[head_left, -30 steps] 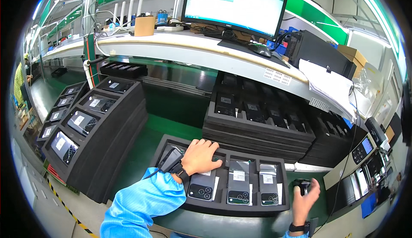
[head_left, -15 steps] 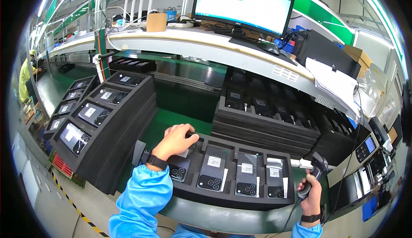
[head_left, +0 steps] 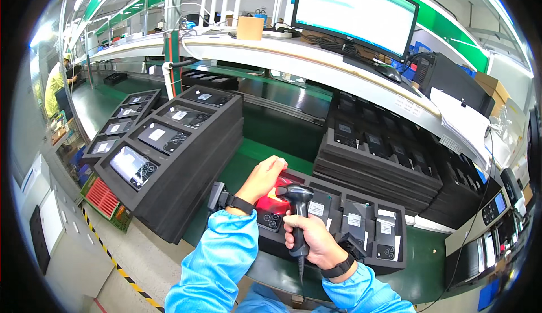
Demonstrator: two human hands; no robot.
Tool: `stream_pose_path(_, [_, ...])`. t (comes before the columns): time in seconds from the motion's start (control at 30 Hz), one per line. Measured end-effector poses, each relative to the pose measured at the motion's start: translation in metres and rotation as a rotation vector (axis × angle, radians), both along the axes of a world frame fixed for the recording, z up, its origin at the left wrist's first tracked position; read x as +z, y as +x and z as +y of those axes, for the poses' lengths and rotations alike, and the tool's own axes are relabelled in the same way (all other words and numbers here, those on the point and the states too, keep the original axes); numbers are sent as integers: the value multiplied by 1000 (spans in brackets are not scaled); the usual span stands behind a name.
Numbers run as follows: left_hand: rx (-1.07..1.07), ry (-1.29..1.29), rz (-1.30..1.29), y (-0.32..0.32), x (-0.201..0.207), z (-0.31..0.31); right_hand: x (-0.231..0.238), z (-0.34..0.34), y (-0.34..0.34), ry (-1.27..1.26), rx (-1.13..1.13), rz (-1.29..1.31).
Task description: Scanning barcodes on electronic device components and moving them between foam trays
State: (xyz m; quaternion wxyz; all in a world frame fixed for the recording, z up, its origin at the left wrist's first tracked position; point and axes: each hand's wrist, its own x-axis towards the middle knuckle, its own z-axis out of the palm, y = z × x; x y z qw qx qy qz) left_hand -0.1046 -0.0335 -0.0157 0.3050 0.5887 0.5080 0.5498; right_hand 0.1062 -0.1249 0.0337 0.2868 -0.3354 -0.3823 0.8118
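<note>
Right hand [head_left: 316, 237]: grip clamped round handle of black scanner [head_left: 297, 196], scanner head above left part of black foam tray [head_left: 387, 264]. Red light on phone [head_left: 270, 220] in tray's leftmost slot, camera end toward counter [head_left: 422, 256] near edge. Left hand [head_left: 262, 179] over tray's far left corner, near scanner head; can't tell if its grip is apart or together. More phones in slots rightward. Tray stack [head_left: 189, 191] at counter's left edge.
</note>
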Motion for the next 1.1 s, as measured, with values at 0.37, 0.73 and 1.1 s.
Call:
stream_pose_path(0.37, [50, 97, 322, 3, 5, -3, 20, -20, 83, 201, 0, -165])
stream_pose_path(0.73, [-15, -229, 960, 17, 30, -1, -15, -49, 341, 467, -907, -828])
stream_pose_path(1.1, [116, -50, 872, 25, 25, -3, -99, -10, 414, 456, -1000, -1270])
